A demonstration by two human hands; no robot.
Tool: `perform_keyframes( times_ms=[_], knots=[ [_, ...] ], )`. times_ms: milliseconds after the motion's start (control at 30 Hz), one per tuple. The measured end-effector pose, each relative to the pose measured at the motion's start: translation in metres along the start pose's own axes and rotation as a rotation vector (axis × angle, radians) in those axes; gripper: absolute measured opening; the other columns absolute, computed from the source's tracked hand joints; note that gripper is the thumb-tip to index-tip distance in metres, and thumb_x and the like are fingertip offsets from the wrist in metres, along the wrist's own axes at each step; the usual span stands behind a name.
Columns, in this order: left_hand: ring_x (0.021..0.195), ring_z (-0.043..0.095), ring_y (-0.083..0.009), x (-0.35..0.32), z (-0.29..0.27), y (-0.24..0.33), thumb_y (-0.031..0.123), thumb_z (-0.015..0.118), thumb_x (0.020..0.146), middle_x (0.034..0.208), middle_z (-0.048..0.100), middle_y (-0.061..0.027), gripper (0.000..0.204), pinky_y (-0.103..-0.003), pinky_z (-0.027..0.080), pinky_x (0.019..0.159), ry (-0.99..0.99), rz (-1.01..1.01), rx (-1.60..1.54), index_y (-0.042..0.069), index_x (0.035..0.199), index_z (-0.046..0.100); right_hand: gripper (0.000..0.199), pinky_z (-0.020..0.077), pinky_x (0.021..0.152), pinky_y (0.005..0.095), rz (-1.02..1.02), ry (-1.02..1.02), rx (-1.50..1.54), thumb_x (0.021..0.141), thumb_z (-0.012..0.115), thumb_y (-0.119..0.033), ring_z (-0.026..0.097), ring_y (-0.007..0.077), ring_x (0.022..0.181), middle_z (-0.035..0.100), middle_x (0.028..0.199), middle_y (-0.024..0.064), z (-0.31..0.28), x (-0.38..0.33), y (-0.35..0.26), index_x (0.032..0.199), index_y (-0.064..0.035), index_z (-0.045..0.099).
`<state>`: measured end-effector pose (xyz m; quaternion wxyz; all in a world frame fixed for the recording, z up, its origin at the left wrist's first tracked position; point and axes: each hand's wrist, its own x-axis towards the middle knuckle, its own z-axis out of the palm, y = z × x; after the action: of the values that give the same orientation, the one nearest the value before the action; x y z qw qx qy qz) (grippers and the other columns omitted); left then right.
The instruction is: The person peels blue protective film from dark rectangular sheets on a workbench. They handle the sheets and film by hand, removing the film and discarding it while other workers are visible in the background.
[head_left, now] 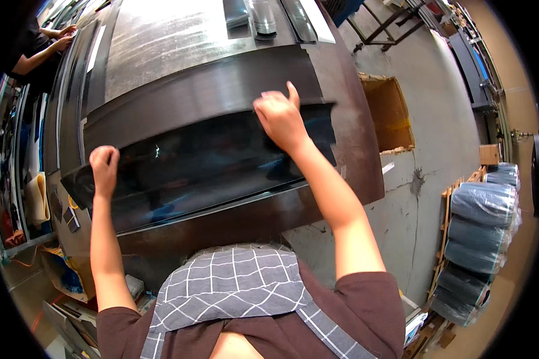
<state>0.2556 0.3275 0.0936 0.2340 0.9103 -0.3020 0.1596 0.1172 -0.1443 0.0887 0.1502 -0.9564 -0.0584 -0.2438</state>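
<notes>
A wide, glossy black sheet (203,161) lies across the near part of the worktable, its far edge raised. My left hand (104,167) is closed on that edge near the left end. Toward the right end, my right hand (280,119) is curled at the same edge, one digit pointing up; motion smears it slightly. Beyond this sheet lies a matte dark sheet (203,90), partly covered by the glossy one.
The brown worktable (359,149) carries long dark strips (72,102) at left and a clear plastic-looking piece (262,21) at the far side. A cardboard box (389,113) stands right of it. Wrapped rolls (482,209) sit on a pallet. Another person's hands (64,39) are at far left.
</notes>
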Motion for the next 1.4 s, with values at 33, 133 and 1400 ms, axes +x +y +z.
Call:
perform_keyframes(
  times_ms=[33,133,1400],
  knots=[
    [0.088,0.061,-0.0294,0.021,0.004,-0.006,0.014,0.068,0.088,0.087,0.065,-0.0105,0.013,-0.04,0.041,0.092,-0.005,-0.021,0.01,0.003,0.085,0.063,0.01,0.0246,0.112,0.0602,0.029,-0.034,-0.006,0.088,0.065,-0.016,0.055,0.0273,0.123,0.069,0.104,0.0058,0.005,0.024,0.007,0.096,-0.0112,0.066],
    [0.125,0.051,-0.0297,0.059,0.03,0.0,0.025,0.069,0.089,0.123,0.061,-0.0095,0.04,-0.051,0.029,0.11,0.005,-0.004,0.495,0.011,0.125,0.059,0.04,0.0238,0.113,0.061,0.201,0.132,-0.172,0.088,0.067,-0.025,0.046,0.032,0.132,0.06,0.126,0.0138,0.021,0.041,0.009,0.124,-0.0092,0.057],
    [0.149,0.021,-0.0296,-0.053,0.206,0.406,0.035,0.056,0.092,0.159,0.028,-0.0122,0.053,-0.05,0.019,0.12,-0.626,0.116,-0.204,0.016,0.142,0.049,0.005,0.0502,0.07,0.0357,-0.172,-0.259,-0.088,0.075,0.063,-0.01,0.059,0.0236,0.077,0.055,0.076,0.0052,-0.062,-0.18,0.063,0.077,-0.009,0.058]
  ],
)
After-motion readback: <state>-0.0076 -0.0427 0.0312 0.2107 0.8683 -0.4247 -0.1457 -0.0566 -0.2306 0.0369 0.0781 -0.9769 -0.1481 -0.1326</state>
